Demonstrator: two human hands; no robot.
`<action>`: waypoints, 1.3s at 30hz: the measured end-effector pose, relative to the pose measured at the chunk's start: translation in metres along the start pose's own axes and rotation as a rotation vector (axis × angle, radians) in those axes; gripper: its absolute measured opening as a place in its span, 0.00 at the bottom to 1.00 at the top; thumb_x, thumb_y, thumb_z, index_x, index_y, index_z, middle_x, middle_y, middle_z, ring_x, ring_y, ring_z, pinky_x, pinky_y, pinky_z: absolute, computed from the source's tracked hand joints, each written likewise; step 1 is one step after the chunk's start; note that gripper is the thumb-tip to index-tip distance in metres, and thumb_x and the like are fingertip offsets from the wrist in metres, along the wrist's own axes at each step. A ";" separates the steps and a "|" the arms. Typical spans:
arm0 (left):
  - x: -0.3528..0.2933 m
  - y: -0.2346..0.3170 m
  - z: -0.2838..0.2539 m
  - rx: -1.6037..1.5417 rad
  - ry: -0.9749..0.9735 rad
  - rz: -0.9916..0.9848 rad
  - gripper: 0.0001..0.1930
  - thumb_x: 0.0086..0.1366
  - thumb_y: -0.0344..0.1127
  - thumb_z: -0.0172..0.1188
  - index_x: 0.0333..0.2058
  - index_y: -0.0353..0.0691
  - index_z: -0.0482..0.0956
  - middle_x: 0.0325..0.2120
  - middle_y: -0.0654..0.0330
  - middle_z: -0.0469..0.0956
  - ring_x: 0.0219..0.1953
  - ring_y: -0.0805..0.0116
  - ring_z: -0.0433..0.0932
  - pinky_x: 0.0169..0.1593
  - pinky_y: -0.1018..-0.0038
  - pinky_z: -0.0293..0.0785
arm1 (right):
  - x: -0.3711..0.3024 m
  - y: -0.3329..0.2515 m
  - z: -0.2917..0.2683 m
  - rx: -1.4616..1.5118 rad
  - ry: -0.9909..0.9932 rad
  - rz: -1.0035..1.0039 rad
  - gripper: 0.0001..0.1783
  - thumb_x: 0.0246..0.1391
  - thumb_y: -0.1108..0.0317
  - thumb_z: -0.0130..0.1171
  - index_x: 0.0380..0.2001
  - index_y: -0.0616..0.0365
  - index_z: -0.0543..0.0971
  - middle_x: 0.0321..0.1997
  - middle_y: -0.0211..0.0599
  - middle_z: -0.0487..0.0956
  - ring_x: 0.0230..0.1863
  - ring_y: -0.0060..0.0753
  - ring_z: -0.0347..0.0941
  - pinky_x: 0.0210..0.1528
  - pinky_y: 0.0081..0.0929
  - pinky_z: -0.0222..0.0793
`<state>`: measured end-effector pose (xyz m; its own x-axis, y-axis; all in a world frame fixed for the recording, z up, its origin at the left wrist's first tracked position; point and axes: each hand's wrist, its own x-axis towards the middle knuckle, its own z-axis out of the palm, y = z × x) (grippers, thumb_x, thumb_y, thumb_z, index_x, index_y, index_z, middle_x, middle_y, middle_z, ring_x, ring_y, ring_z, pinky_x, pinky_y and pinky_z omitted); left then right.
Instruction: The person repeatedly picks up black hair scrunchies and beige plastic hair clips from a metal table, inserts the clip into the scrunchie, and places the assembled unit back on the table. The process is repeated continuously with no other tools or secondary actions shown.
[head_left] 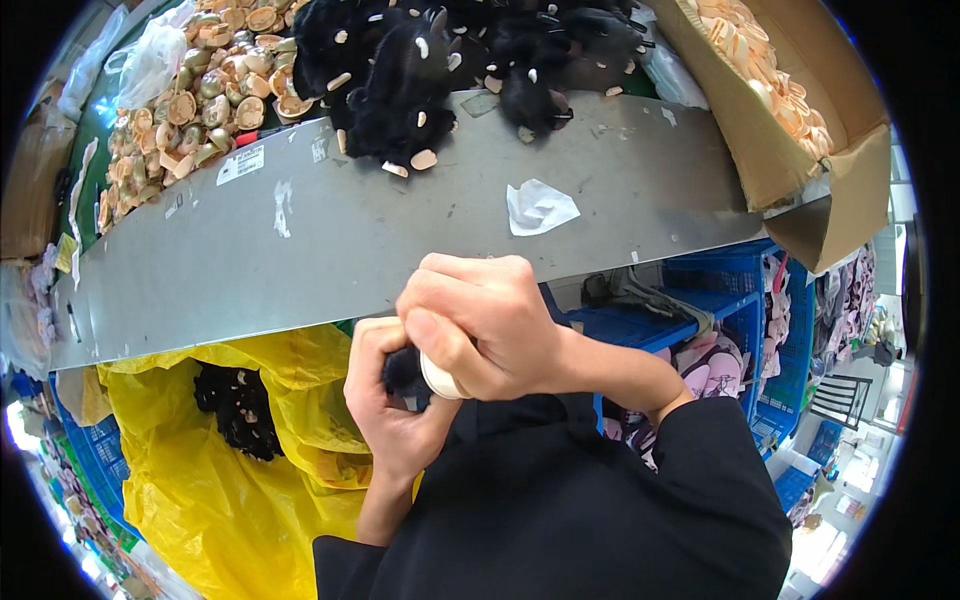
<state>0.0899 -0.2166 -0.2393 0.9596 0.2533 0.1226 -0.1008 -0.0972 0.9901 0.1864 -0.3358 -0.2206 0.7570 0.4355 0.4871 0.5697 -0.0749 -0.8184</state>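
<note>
Just in front of the table's near edge, my two hands are closed together. My left hand (pixel 388 415) wraps round a black plush piece (pixel 403 372), of which only a small fuzzy part shows between thumb and fingers. My right hand (pixel 490 325) lies over it, its fingers curled round a cream rounded plastic part (pixel 440 379). That part sits against the black plush; my fingers hide most of it, so I cannot tell how the two are joined.
Black plush pieces (pixel 395 90) lie heaped on the metal table (pixel 380 225), left of a cardboard box (pixel 720 100) of cream parts. Rounded shell pieces (pixel 215 90) pile up far left. A white paper scrap (pixel 540 207), yellow bag (pixel 190 480) and blue crates (pixel 625 325) are nearby.
</note>
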 end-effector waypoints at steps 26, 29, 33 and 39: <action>-0.002 -0.015 -0.014 -0.779 0.128 -0.373 0.10 0.68 0.34 0.66 0.41 0.33 0.78 0.38 0.64 0.77 0.40 0.78 0.75 0.46 0.80 0.70 | -0.019 0.018 0.000 0.138 -0.094 0.146 0.22 0.43 0.63 0.79 0.24 0.58 0.72 0.23 0.36 0.68 0.22 0.36 0.65 0.26 0.30 0.62; -0.001 -0.013 -0.010 -0.603 0.118 -0.218 0.08 0.68 0.31 0.64 0.38 0.34 0.76 0.37 0.62 0.75 0.39 0.74 0.73 0.44 0.77 0.69 | -0.016 0.012 -0.006 -0.087 -0.004 -0.018 0.20 0.42 0.66 0.78 0.23 0.57 0.71 0.22 0.35 0.67 0.21 0.37 0.64 0.30 0.32 0.62; 0.002 -0.016 -0.006 0.176 0.116 0.153 0.08 0.60 0.21 0.64 0.31 0.35 0.72 0.27 0.56 0.69 0.29 0.64 0.69 0.33 0.72 0.66 | -0.016 0.013 -0.004 -0.327 0.068 -0.175 0.19 0.43 0.66 0.74 0.21 0.57 0.70 0.20 0.35 0.66 0.21 0.40 0.64 0.32 0.36 0.62; 0.013 -0.031 0.009 0.363 0.263 0.197 0.07 0.68 0.25 0.58 0.32 0.34 0.69 0.26 0.60 0.64 0.28 0.70 0.63 0.31 0.75 0.61 | -0.015 0.031 0.017 -0.432 0.148 -0.171 0.15 0.43 0.68 0.68 0.19 0.58 0.69 0.20 0.39 0.66 0.22 0.43 0.65 0.31 0.37 0.62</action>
<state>0.1079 -0.2186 -0.2686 0.8279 0.4266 0.3641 -0.1305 -0.4848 0.8648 0.1871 -0.3294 -0.2582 0.6608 0.3440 0.6671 0.7466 -0.3924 -0.5372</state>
